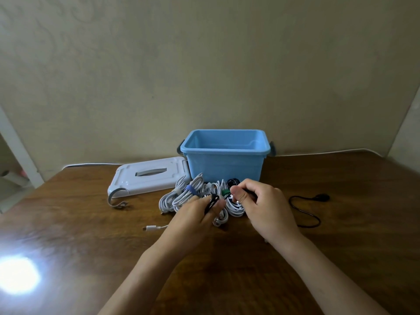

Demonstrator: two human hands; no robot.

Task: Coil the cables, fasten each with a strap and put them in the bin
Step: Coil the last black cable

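While I watch through the head camera, largest thing first:

Bench: the brown wooden bench [91, 235] carries everything, with a bright glare patch at its near left.

Bin: the open light-blue plastic bin [223, 163] stands at the back against the wall, just behind the cables; I judge it sits there so finished coils can be dropped straight in. I see no cables inside it.

Lid: the white plastic lid [147, 178] lies flat to the bin's left, I take it set aside to keep the bin open.

Cables: the heap of coiled white cables [181, 196] lies in front of the bin, partly under my hands; one coil wears a blue strap [190, 190], another a green strap [225, 192].

Loose cable: a thin black cable [304, 209] trails uncoiled to the right, apart from both hands.

Left hand [195, 214]: pinching a small black coil [212, 202], I judge to hold its loops together.

Right hand [261, 201]: fingers curled, pinching what looks like the black coil's free end.
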